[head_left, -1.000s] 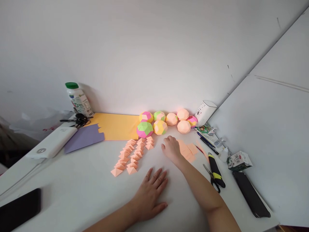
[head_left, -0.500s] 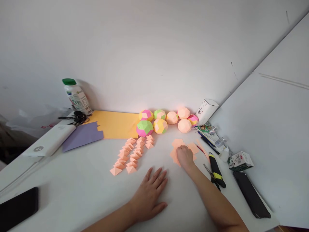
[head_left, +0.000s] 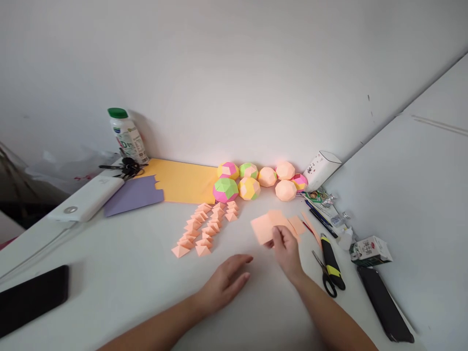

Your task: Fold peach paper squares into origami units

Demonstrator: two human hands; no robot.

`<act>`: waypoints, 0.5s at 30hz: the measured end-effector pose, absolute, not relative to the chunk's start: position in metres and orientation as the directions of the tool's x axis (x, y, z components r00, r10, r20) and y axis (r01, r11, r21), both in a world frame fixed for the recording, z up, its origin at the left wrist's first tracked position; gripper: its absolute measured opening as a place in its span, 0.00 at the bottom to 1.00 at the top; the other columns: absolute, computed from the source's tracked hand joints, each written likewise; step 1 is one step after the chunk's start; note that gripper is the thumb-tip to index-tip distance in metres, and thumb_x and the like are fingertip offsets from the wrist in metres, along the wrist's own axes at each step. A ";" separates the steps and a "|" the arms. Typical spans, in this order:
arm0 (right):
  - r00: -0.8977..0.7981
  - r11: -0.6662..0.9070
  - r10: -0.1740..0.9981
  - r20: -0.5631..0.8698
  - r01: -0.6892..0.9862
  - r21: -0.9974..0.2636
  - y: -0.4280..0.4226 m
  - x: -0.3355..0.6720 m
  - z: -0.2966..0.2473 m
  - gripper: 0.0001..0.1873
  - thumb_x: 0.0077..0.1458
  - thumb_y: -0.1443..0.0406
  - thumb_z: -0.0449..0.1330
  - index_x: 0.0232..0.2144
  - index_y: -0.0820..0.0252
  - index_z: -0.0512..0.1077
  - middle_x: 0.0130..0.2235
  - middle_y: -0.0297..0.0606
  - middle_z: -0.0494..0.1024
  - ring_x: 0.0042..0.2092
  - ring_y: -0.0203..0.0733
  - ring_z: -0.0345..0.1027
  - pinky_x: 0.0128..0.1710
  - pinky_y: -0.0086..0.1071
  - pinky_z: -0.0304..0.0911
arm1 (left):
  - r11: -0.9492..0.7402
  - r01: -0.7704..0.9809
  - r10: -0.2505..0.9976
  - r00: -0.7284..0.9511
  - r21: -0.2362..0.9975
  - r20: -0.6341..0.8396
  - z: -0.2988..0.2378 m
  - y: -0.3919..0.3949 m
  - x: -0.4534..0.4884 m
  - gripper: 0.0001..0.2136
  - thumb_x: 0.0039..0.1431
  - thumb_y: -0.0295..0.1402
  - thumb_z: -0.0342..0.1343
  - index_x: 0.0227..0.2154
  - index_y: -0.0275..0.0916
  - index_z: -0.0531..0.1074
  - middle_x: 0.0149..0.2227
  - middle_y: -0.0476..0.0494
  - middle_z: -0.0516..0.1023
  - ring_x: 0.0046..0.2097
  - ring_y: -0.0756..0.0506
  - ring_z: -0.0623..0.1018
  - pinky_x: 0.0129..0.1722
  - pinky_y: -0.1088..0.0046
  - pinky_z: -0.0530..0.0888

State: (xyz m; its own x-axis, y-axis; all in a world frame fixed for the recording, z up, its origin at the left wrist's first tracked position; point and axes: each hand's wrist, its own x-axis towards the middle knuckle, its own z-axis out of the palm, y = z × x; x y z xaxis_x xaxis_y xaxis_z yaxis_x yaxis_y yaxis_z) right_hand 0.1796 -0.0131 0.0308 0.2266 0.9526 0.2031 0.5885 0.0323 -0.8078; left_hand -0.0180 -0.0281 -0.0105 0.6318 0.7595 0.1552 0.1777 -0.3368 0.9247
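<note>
Between thumb and fingers, my right hand (head_left: 287, 247) pinches a square peach paper sheet (head_left: 262, 229), raised a little above the table. Behind it lie more peach paper pieces (head_left: 298, 224), partly covered by the hand and sheet. My left hand (head_left: 226, 282) is empty, held on its side near the table with thumb and fingers apart. Rows of small folded peach paper pyramids (head_left: 203, 234) lie beyond my left hand. Further back, against the wall, sit several faceted paper balls (head_left: 225, 189) in pink, green, yellow and peach.
To the right are scissors (head_left: 325, 275), a yellow-black cutter (head_left: 333, 263), pens (head_left: 321, 220), a small carton (head_left: 370, 251) and a black phone (head_left: 385, 304). Leftward lie yellow paper (head_left: 186, 181), purple paper (head_left: 135, 195), a white power bank (head_left: 86, 200), keys (head_left: 127, 167), a bottle (head_left: 127, 136) and another dark phone (head_left: 34, 300).
My right hand has lifted a square peach sheet off the loose pieces. My left hand has turned from lying flat onto its side. The view has shifted slightly.
</note>
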 end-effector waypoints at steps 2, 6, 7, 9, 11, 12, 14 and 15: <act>0.126 -0.003 0.991 0.038 0.310 -0.951 -0.028 0.158 0.026 0.16 0.62 0.55 0.46 0.29 0.58 0.64 0.19 0.32 0.71 0.21 0.37 0.67 0.24 0.29 0.65 | -0.104 -0.028 0.812 0.574 0.994 0.101 -0.005 -0.025 -0.018 0.17 0.62 0.42 0.45 0.49 0.39 0.65 0.47 0.39 0.74 0.48 0.42 0.73 0.47 0.64 0.73; 0.037 -0.040 0.999 -0.035 0.153 -0.987 -0.039 0.140 0.007 0.16 0.60 0.54 0.50 0.26 0.58 0.62 0.19 0.31 0.70 0.20 0.35 0.65 0.21 0.27 0.62 | 0.251 -0.189 0.860 0.493 0.949 -0.129 0.001 -0.017 -0.015 0.14 0.58 0.44 0.50 0.28 0.37 0.67 0.28 0.46 0.76 0.31 0.47 0.77 0.33 0.69 0.75; 0.006 -0.041 0.999 -0.041 0.137 -0.990 -0.039 0.140 0.002 0.16 0.60 0.54 0.50 0.26 0.58 0.62 0.19 0.30 0.69 0.20 0.34 0.65 0.21 0.27 0.62 | 0.303 -0.209 0.866 0.467 0.930 -0.177 0.002 -0.016 -0.015 0.15 0.57 0.44 0.51 0.25 0.37 0.66 0.25 0.48 0.75 0.28 0.48 0.76 0.30 0.71 0.75; -0.049 -0.048 0.997 -0.054 0.127 -0.991 -0.038 0.144 -0.004 0.17 0.60 0.54 0.50 0.25 0.58 0.61 0.19 0.29 0.68 0.19 0.33 0.63 0.20 0.27 0.61 | 0.372 -0.231 0.862 0.444 0.899 -0.242 0.001 -0.013 -0.014 0.15 0.55 0.45 0.54 0.24 0.37 0.65 0.21 0.49 0.75 0.23 0.50 0.74 0.26 0.73 0.73; -0.091 -0.033 0.995 -0.047 0.150 -0.988 -0.038 0.148 -0.007 0.17 0.59 0.54 0.50 0.25 0.58 0.61 0.17 0.28 0.66 0.18 0.32 0.60 0.20 0.26 0.59 | 0.395 -0.241 0.854 0.453 0.887 -0.257 0.001 -0.012 -0.014 0.16 0.53 0.46 0.55 0.26 0.37 0.65 0.18 0.51 0.73 0.20 0.51 0.72 0.22 0.75 0.71; -0.102 -0.020 0.994 -0.037 0.167 -0.986 -0.038 0.149 -0.008 0.17 0.60 0.54 0.50 0.24 0.58 0.60 0.16 0.27 0.65 0.18 0.32 0.59 0.19 0.26 0.58 | 0.396 -0.245 0.851 0.461 0.885 -0.252 0.001 -0.012 -0.014 0.16 0.53 0.46 0.56 0.27 0.37 0.65 0.18 0.52 0.73 0.19 0.51 0.72 0.20 0.75 0.70; -0.109 0.004 0.994 -0.018 0.192 -0.981 -0.039 0.150 -0.009 0.17 0.60 0.55 0.49 0.23 0.58 0.59 0.15 0.27 0.64 0.17 0.32 0.58 0.20 0.26 0.57 | 0.392 -0.246 0.849 0.469 0.886 -0.245 0.000 -0.012 -0.014 0.17 0.52 0.47 0.56 0.26 0.37 0.64 0.18 0.52 0.73 0.18 0.51 0.71 0.18 0.76 0.69; -0.109 0.009 0.994 -0.013 0.197 -0.980 -0.039 0.149 -0.009 0.17 0.60 0.55 0.49 0.23 0.58 0.59 0.15 0.27 0.65 0.18 0.32 0.58 0.20 0.26 0.58 | 0.393 -0.240 0.849 0.466 0.888 -0.249 -0.001 -0.013 -0.013 0.17 0.52 0.47 0.56 0.26 0.37 0.63 0.17 0.52 0.72 0.17 0.51 0.71 0.17 0.76 0.69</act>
State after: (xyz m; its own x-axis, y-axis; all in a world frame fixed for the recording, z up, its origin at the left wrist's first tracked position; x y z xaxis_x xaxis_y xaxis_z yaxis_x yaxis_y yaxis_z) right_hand 0.1495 -0.0389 -0.0087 -0.1090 0.9940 -0.0127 0.1966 0.0091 -0.9804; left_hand -0.0135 -0.0128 -0.0007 0.4664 0.8487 -0.2494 -0.2397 0.3926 0.8879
